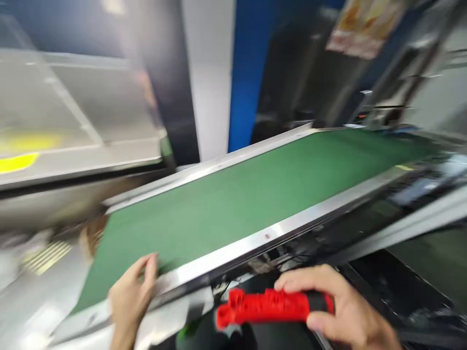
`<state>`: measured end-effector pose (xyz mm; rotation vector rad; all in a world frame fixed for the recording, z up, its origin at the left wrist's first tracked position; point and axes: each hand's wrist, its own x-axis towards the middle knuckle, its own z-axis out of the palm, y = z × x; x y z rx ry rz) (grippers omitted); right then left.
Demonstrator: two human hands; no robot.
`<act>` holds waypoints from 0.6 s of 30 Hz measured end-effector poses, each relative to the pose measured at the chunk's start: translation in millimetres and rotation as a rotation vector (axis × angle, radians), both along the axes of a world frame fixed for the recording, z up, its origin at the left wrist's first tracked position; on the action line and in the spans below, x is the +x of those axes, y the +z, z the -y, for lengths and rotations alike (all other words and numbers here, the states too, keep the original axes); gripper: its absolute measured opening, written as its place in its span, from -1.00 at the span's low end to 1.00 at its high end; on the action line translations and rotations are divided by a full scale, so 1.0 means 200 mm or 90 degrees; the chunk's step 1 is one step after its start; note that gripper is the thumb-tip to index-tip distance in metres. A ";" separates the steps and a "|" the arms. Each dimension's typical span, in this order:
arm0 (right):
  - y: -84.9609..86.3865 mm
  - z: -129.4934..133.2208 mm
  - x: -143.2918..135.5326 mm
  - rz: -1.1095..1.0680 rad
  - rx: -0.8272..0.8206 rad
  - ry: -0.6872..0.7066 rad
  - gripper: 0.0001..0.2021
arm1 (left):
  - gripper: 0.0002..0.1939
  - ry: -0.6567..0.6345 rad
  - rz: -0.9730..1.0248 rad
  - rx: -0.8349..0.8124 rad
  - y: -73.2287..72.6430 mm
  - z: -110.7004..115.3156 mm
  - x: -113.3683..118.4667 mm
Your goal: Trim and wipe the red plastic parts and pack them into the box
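My right hand [343, 306] grips a long red plastic piece [268, 307] by its right end, where a black band shows. The piece lies level in front of me, with notched, raised shapes along its upper side. Nearer the left, my left hand [131, 291] hovers over or rests at the near rail of a green conveyor belt [219, 199]; contact is unclear. Its fingers are curled, thumb and index tips close together, and no object shows between them. The other fingers of that hand are mostly hidden.
A metal rail [266, 236] edges the belt's near side. At the left stands a grey machine or bench [80, 160] with a yellow patch. Behind the belt rises a blue and white column [248, 73]. Dark framework and wires lie below the belt.
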<state>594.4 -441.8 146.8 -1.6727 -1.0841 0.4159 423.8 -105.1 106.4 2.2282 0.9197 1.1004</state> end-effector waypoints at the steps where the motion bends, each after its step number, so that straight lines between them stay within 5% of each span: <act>1: -0.12 -0.03 -0.18 -0.057 -0.029 0.052 -0.64 | -0.66 -0.019 0.039 -0.058 -0.03 0.01 -0.08; 5: -0.44 -0.30 -0.85 -0.409 0.040 0.055 -0.61 | -0.63 -0.157 0.280 -0.309 -0.11 -0.01 -0.34; 8: -0.47 -0.57 -1.23 -0.707 0.137 -0.081 -0.60 | -0.49 -0.274 0.328 -0.530 -0.16 -0.08 -0.63; 12: -0.46 -0.85 -1.53 -0.937 0.081 -0.231 -0.68 | -0.29 -0.485 0.204 -0.788 -0.25 -0.13 -1.08; 15: -0.47 -0.97 -1.68 -1.028 0.012 -0.216 -0.68 | -0.41 -0.477 0.193 -0.843 -0.31 -0.11 -1.31; 18: -0.46 -1.05 -1.82 -1.049 -0.018 -0.110 -0.48 | -0.65 -0.340 0.291 -0.854 -0.34 -0.05 -1.44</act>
